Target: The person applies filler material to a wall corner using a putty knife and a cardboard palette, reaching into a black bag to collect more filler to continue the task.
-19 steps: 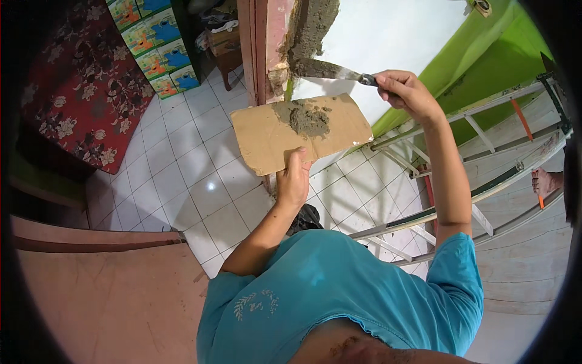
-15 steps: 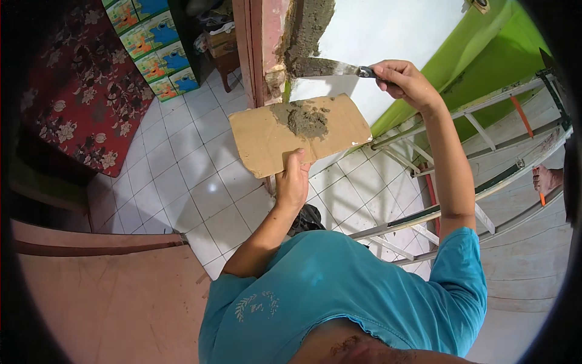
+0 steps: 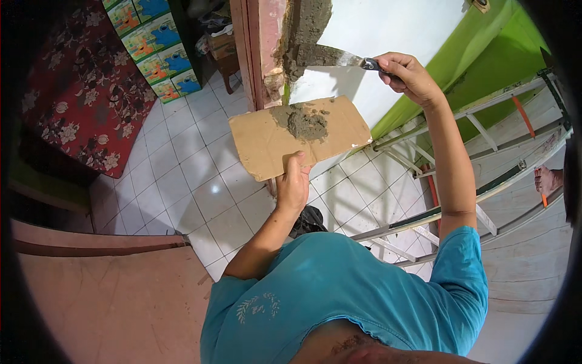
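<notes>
My left hand [image 3: 294, 182] grips the near edge of a tan board [image 3: 260, 142], thumb on top and fingers hidden beneath. A lump of wet grey mortar [image 3: 307, 124] lies on the board's far half. Ahead and to the right, my right hand [image 3: 405, 76] is closed around the dark handle of a putty knife [image 3: 339, 59]. Its mortar-smeared blade points left, its tip against the strip of grey mortar [image 3: 312, 21] on the wall beside the pink door frame [image 3: 273, 42]. Smooth white wall [image 3: 388, 27] borders that strip on the right.
On the right an aluminium ladder [image 3: 485, 130] leans across, with another person's hand [image 3: 547, 180] beside it. Green sheeting [image 3: 473, 48] hangs behind. White tiles [image 3: 182, 176] cover the floor. At left stand a red floral surface [image 3: 79, 91] and a cabinet with cartoon pictures [image 3: 160, 45].
The putty knife has shifted slightly up the picture along the mortar strip, its blade now angled with more of its face showing. My left hand and the board have barely moved.
</notes>
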The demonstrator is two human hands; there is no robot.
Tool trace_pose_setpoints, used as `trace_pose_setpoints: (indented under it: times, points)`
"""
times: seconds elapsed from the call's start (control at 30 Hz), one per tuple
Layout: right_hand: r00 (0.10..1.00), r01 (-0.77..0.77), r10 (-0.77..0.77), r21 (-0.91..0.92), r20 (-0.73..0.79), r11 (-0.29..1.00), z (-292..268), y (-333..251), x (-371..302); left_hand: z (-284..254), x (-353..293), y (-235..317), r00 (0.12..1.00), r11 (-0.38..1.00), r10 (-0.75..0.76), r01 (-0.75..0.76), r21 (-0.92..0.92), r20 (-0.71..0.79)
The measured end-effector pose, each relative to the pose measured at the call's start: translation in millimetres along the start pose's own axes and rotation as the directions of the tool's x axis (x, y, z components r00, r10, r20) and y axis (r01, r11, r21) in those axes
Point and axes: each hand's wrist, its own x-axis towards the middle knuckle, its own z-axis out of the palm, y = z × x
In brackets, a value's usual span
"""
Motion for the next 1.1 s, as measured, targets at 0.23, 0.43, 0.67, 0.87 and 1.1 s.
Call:
trace_pose_setpoints:
  times: [0.23, 0.43, 0.67, 0.87, 1.1]
  points:
    - [0.994, -0.015, 0.022, -0.057, 0.109, 0.998, -0.1, 18.4, 8.1, -0.5, 2.4, 0.8, 1.0, 1.0, 0.019, -0.018, -0.009, 0.022]
    - [0.996, 0.024, -0.02, -0.043, 0.086, 0.999, -8.0, 9.0, 16.6, -2.7, 3.1, -0.9, 0.999, 0.999, 0.034, -0.034, -0.018, 0.0]
    - [0.993, 0.007, 0.002, -0.077, 0.121, 0.997, -10.9, 11.2, 13.6, -4.0, 3.1, -1.6, 1.0, 1.0, -0.001, 0.001, -0.009, 0.0]
    - [0.997, 0.058, -0.052, -0.111, 0.055, 0.992, -12.0, 3.8, 17.5, -4.1, 2.4, -0.5, 1.0, 1.0, -0.001, 0.002, -0.019, 0.02]
    - [0.996, 0.081, -0.072, -0.211, 0.053, 0.974, -16.4, -25.7, 1.6, -1.7, 2.7, 0.9, 0.999, 0.998, -0.038, 0.039, -0.057, 0.021]
